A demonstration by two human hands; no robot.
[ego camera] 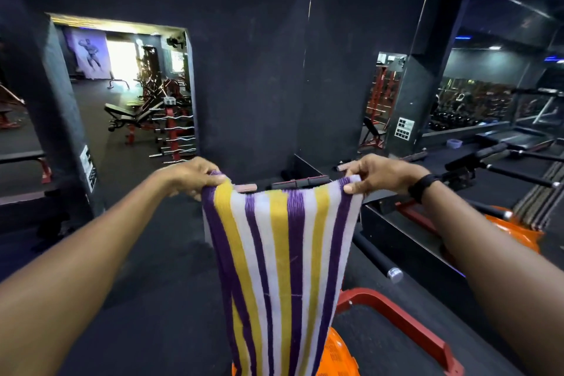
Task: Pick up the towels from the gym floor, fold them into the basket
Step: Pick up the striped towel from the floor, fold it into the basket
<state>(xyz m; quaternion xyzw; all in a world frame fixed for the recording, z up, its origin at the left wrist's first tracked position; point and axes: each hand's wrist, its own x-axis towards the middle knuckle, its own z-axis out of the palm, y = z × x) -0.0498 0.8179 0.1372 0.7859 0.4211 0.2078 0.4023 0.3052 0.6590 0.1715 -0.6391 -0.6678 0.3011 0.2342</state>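
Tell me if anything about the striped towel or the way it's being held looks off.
Nothing stands out. The purple, yellow and white striped towel hangs straight, its top edge level between the left hand and right hand, above the orange plastic basket.

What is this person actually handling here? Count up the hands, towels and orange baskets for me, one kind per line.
Hands: 2, the left hand and the right hand, each pinching a top corner of the towel.
Striped towel: 1, hanging between them.
Orange basket: 1 below the towel, partly hidden.
Total: 4
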